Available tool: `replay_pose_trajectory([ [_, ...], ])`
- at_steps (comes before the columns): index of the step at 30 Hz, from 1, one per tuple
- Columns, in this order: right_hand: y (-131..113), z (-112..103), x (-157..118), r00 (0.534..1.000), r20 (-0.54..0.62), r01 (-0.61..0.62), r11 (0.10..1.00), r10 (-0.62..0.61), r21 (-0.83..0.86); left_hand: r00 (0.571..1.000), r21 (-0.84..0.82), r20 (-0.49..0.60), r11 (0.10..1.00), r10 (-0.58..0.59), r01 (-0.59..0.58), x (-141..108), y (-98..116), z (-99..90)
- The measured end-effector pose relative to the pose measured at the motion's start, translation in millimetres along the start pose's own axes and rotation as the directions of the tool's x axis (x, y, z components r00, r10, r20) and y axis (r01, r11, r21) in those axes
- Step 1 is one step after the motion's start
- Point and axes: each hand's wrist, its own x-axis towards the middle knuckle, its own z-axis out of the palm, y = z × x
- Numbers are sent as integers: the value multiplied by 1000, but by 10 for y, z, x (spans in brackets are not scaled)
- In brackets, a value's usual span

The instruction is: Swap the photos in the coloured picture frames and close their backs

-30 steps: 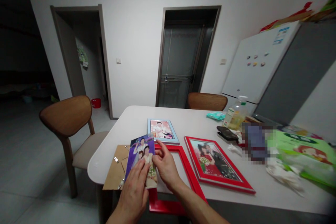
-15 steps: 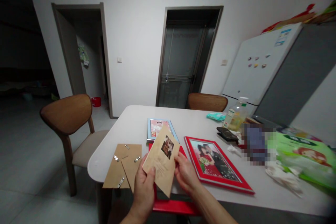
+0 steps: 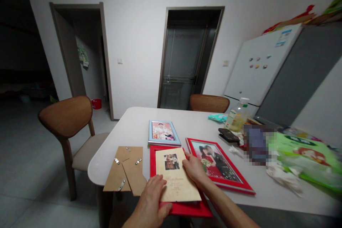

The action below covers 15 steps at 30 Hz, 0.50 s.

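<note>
A cream printed card [image 3: 176, 181], bearing a small photo and faint lettering, lies over a red picture frame [image 3: 187, 209] at the table's near edge. The fingers of my right hand [image 3: 194, 168] are closed on the card's right edge. Along its lower left side rests my left hand [image 3: 152, 199], fingers stretched out and thumb apart, touching the card and the frame. Left of them lie brown backing boards [image 3: 117, 171] with metal clips. A light blue picture frame [image 3: 175, 137] is behind the card, and another red picture frame [image 3: 219, 164] with a couple's photo lies to the right.
On the table's right side are a plastic bottle [image 3: 237, 115], a dark wallet-like item [image 3: 228, 135], crumpled tissues [image 3: 284, 178] and a green package [image 3: 307, 153]. Wooden chairs stand left [image 3: 66, 115] and behind [image 3: 210, 103] the white table [image 3: 128, 128].
The card has turned from a tilted, raised hold and come down onto the near red frame. My left hand has loosened its grip and spread along the card's left side.
</note>
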Motion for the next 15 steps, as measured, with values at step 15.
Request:
replay_pose_trajectory([
  [15, 80, 95, 21, 995, -75, 30, 891, -72, -453, 989, 106, 123, 990, 80, -93, -15, 50, -65],
])
